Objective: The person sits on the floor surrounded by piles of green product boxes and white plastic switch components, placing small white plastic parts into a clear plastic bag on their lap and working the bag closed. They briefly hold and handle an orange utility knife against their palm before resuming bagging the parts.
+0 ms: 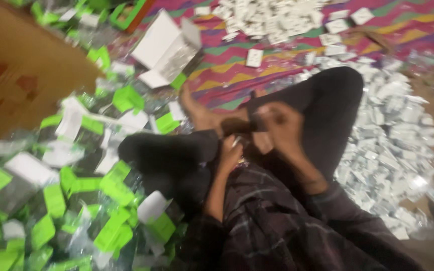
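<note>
I sit cross-legged on the floor in dark trousers and a dark checked shirt. My left hand is curled in my lap and pinches a small pale object. My right hand hovers just above and to the right of it, fingers bent around something small and dark that the blur keeps me from making out. Both hands sit close together over my crossed legs, beside my bare foot.
A heap of green-and-white clear packets covers the floor on the left. Small white items are piled on the right and at the top. An open white box and a brown cardboard box stand at the upper left on a striped mat.
</note>
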`<state>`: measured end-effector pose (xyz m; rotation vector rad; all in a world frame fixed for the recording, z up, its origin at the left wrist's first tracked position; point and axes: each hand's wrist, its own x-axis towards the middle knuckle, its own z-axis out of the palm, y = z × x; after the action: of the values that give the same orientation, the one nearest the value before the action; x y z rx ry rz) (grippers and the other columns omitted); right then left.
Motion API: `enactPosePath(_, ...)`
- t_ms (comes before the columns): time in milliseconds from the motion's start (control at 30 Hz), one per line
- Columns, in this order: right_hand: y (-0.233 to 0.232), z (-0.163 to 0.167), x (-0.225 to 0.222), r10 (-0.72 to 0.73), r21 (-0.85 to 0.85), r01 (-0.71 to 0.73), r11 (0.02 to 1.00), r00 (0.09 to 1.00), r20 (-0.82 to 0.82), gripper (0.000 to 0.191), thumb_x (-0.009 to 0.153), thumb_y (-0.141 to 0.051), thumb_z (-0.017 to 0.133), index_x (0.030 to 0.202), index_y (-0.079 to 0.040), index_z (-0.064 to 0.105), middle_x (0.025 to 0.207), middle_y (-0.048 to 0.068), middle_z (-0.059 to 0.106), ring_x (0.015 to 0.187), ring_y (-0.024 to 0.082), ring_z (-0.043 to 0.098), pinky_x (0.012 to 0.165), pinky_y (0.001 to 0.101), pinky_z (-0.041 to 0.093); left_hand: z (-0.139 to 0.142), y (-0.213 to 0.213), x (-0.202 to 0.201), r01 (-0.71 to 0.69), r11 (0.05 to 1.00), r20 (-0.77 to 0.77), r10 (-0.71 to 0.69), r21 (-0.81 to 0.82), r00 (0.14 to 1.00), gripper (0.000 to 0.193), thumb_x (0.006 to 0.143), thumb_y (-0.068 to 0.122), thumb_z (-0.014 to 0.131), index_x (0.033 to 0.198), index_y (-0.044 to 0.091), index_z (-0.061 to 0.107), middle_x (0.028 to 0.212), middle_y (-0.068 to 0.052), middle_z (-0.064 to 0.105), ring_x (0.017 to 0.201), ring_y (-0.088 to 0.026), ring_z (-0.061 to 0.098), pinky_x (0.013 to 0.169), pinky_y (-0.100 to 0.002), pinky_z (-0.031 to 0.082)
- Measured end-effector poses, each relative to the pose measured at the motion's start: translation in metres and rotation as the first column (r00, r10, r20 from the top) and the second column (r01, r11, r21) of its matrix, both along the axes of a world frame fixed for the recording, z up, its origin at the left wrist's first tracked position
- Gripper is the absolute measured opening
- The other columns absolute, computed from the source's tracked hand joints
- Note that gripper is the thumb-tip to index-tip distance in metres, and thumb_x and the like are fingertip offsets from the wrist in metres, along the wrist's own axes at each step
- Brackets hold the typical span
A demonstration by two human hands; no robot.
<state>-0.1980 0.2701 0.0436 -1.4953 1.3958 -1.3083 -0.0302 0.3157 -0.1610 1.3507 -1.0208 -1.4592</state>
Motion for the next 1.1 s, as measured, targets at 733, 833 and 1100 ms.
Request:
enactPosePath(733,-0.035,-0.110,0.043,0.610,0.192,-0.581,0.791,0.777,-0.158,0.033,0.085,-0.032,0.066,0.104,-0.007,0.076,0.078,0.017,0.073,0.063,0.028,0.074,0.060,0.0405,0.057,-0.004,-0.015,0.005,-0.157,0.907,-0.625,0.386,0.390,0.679,0.041,0.108,0.050,0.049,0.123,0.012,0.054,0.084,-0.001,0.059,0.059,-0.012,0.054,0.046,-0.027,0.043)
enactPosePath(833,-0.015,-0.105,0.035,0.601,0.378,-0.473,0.796,0.537,-0.592,0.046,0.083,-0.044,0.076,0.107,-0.004,0.071,0.077,0.025,0.070,0.071,0.043,0.069,0.065,0.0527,0.053,-0.003,-0.022,0.011,-0.214,0.945,-0.731,0.327,0.247,0.599,0.048,0.108,0.043,0.046,0.145,0.013,0.056,0.119,0.000,0.065,0.092,-0.008,0.061,0.064,-0.020,0.047)
enactPosePath(1100,-0.022,-0.095,0.034,0.747,0.374,-0.657,0.654,0.486,-0.453,0.039,0.086,-0.031,0.072,0.118,-0.008,0.070,0.093,0.023,0.072,0.087,0.042,0.071,0.079,0.0506,0.055,0.018,-0.020,0.019,-0.274,0.915,-0.607,0.401,0.294,0.686,0.034,0.101,0.017,0.057,0.132,0.004,0.057,0.118,-0.005,0.067,0.106,-0.016,0.066,0.091,-0.031,0.053)
